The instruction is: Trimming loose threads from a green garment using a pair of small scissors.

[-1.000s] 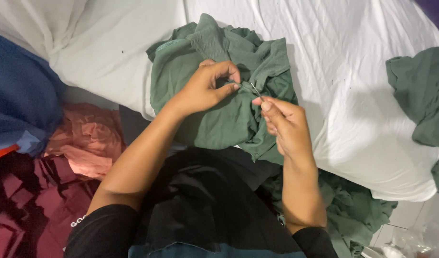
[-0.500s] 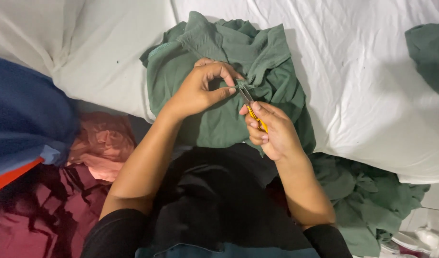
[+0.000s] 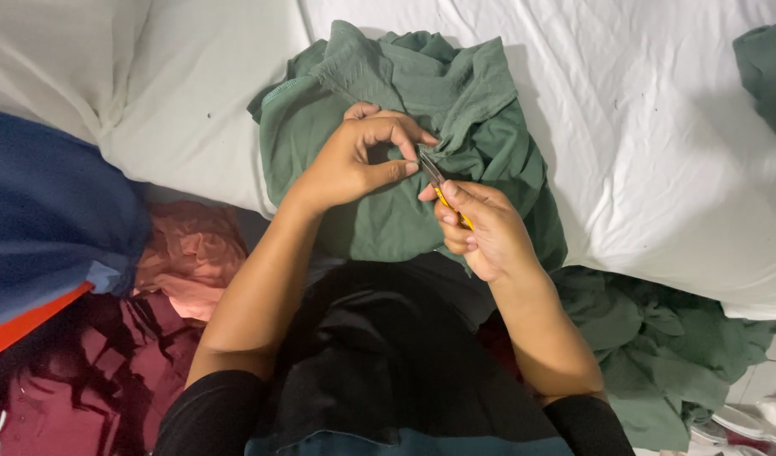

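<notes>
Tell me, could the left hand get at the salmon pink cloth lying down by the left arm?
Probably yes. The left hand now pinches the green garment beside the clipper, but the pink cloth lies uncovered beside that forearm, with nothing between them.

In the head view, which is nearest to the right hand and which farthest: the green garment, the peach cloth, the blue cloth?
From the right hand:
1. Green garment, directly under and ahead of it on the white sheet.
2. Peach cloth, across to the left.
3. Blue cloth, at the far left edge.
</notes>
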